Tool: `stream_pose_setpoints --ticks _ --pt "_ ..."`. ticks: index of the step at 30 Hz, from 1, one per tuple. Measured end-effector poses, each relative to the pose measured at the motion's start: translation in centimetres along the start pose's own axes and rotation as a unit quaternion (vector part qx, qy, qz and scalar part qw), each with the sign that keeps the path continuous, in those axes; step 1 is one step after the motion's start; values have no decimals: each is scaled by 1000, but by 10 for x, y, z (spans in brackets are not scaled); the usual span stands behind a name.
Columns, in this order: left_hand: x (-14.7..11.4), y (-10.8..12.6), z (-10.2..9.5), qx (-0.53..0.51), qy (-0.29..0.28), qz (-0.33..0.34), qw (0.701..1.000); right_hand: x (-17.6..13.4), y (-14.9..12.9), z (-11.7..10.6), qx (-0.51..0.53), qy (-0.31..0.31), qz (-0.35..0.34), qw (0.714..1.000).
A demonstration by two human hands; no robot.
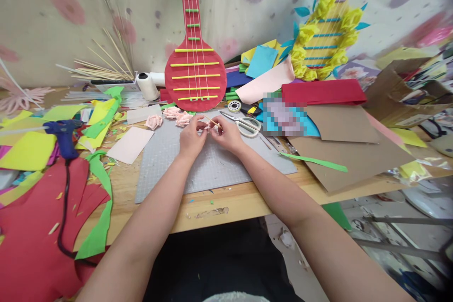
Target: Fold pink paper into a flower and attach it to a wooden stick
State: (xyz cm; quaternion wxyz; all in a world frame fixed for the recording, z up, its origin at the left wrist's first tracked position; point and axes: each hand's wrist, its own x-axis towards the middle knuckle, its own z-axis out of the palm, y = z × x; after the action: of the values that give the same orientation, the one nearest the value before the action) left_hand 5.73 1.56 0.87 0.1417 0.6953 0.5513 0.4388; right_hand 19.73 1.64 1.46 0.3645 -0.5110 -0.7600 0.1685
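Observation:
Both hands meet above the grey cutting mat (163,160), fingertips close together. My left hand (192,138) is closed in a pinch on a small pale pink paper piece (206,127), mostly hidden by the fingers. Between the fingers of my right hand (228,136) runs a thin wooden stick (213,122), its left end reaching toward my left hand. Just beyond the hands lie pale pink paper roses (183,119), with another rose (154,122) farther left. White-handled scissors (247,126) rest right of my right hand.
A red paper lute (195,75) and a yellow-flowered one (327,40) stand at the back. On the left are a blue glue gun (65,137) and red paper (38,226). Brown cardboard (339,160) lies right, beneath a green strip (314,162). Thread spool (147,86) stands behind.

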Motion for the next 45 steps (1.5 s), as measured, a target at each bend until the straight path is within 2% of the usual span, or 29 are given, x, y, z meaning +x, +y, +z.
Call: stream_pose_setpoints --ticks 4,10,19,24,35,42,45 --pt "-1 1 3 -25 22 1 999 2 4 7 -4 14 17 1000" --pt "-1 2 2 -36 10 -3 999 7 10 7 42 10 33 999" --pt "2 -5 -4 -25 -94 -21 995 7 12 -3 38 -47 28 998" --pt "3 -3 -8 14 -126 -27 992 7 10 -4 10 -63 20 998" --pt "0 -3 -8 -23 -70 -62 995 9 14 -2 94 -86 26 992" --pt "1 -6 -6 -43 -65 -53 996 8 16 4 73 -75 31 994" --pt "2 -8 -5 -31 -84 -56 994 7 15 4 49 -68 30 996"
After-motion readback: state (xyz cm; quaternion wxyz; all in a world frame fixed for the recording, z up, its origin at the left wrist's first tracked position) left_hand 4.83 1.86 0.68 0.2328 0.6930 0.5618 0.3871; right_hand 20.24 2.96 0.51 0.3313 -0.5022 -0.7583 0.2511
